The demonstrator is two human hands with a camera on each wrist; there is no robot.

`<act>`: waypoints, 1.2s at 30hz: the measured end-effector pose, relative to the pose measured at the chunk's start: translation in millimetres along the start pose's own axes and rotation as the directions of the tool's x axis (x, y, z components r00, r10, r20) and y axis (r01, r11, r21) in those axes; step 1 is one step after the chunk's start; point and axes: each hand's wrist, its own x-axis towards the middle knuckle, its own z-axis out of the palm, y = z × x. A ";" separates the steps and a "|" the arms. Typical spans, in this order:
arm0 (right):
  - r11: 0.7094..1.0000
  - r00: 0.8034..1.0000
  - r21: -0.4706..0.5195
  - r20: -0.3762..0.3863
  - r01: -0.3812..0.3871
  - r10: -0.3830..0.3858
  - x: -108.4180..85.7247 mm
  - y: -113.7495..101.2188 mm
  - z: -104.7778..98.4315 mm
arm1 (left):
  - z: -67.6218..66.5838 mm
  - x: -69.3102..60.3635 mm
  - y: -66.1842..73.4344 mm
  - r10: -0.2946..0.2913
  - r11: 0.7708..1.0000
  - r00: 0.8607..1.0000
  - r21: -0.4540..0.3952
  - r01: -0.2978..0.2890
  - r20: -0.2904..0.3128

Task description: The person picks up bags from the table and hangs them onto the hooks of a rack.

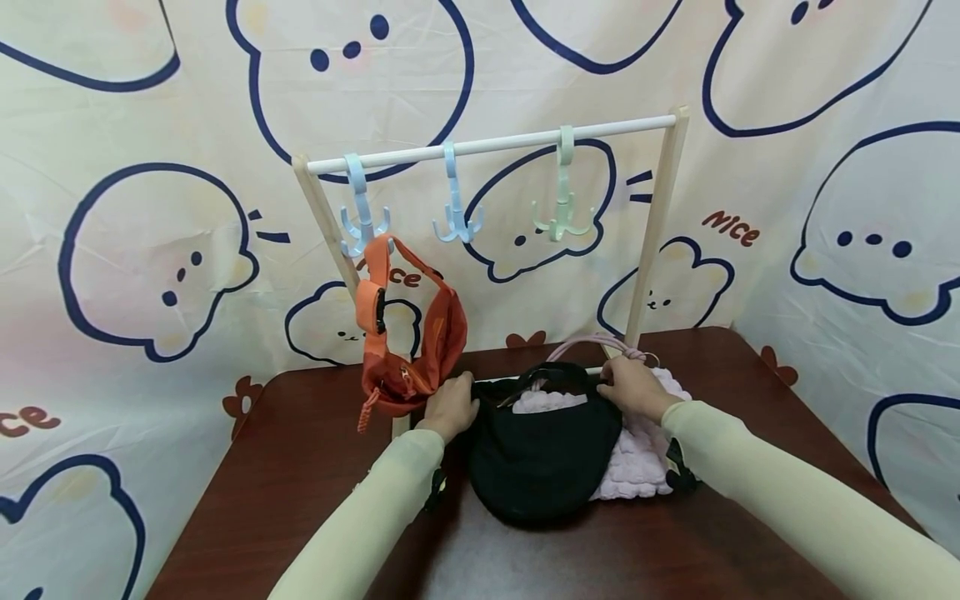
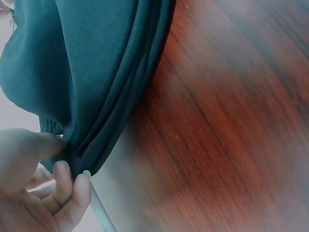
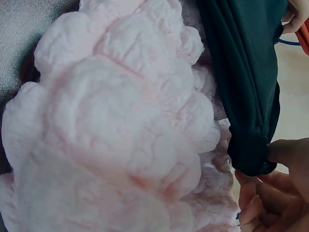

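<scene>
A dark green, nearly black bag (image 1: 536, 458) stands on the table, held at both upper corners. My left hand (image 1: 452, 407) pinches its left corner; in the left wrist view the thumb and fingertips of that hand (image 2: 46, 181) close on the gathered cloth (image 2: 91, 72). At the right corner, my right hand (image 1: 636, 386) pinches the bag, and the right wrist view shows its fingers round the dark fabric (image 3: 248, 96). Behind and right of the dark bag lies a puffy pale pink bag (image 1: 637, 462) with a pink cord handle (image 1: 592, 340).
An orange bag (image 1: 442, 333) hangs from the left blue hook (image 1: 362, 208) on a rack with a white bar (image 1: 510, 143). Another blue hook (image 1: 454, 200) and a green hook (image 1: 562, 192) hang farther right. The rack stands on the brown table (image 1: 300, 450) before a patterned cloth.
</scene>
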 end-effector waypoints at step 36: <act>0.999 0.999 0.010 -0.032 -0.036 0.037 -3.7 1.5 0.4 | -6.7 -10.8 14.0 0.016 1.000 0.998 -0.026 -0.018 -0.064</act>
